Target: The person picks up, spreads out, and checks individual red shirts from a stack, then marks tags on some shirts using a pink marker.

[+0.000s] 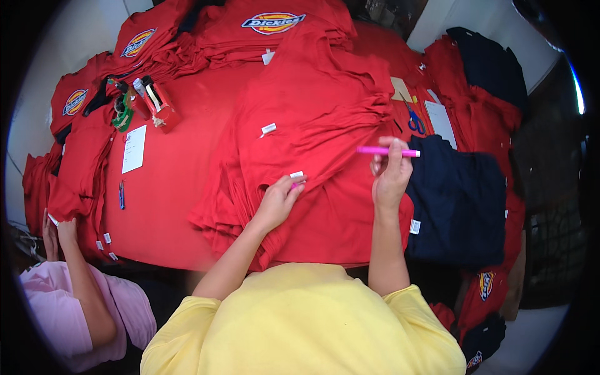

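Observation:
My right hand (389, 178) is raised above the red cloth, its fingers closed round a pink marker (374, 150) with a white end at the right. My left hand (278, 203) rests on a stack of red shirts (312, 94). Its thumb and forefinger pinch a small pink piece (295, 185), which looks like a marker cap and is partly hidden. Just above those fingertips is a white label (297, 175) on the stack. A second white label (268, 129) lies further up on the same shirts.
A co-worker in a pink top (87, 306) handles red garments at the left. Navy garments (456, 206) lie at my right, below blue scissors (414, 119). A red holder (161, 112) with pens and a paper sheet (134, 149) are left of the stack. Printed red shirts (275, 44) line the back.

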Demonstrator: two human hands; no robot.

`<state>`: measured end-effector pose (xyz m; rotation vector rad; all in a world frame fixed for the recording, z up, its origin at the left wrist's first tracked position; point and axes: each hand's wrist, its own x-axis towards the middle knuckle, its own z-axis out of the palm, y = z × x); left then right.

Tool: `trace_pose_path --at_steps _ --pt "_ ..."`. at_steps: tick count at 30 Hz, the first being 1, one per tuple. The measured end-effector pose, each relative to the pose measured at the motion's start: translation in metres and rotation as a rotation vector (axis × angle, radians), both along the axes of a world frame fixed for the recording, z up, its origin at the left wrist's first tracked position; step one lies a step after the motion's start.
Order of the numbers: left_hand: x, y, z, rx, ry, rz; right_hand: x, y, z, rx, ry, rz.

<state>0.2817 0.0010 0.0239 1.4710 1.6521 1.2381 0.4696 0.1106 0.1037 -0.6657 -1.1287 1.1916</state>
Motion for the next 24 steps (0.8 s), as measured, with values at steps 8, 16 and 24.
trace_pose_path --at_steps 8,16,24 --pt "0.003 0.025 -0.021 -0.027 -0.544 0.224 -0.048 -0.031 -0.079 -0.025 -0.224 0.226" --pt "0.003 0.02 -0.023 -0.007 -0.583 0.221 -0.056 -0.031 -0.092 0.124 -0.427 0.156" --pt "-0.006 0.013 0.035 0.01 -0.308 -0.047 -0.052 -0.035 -0.063 -0.085 0.014 0.294"
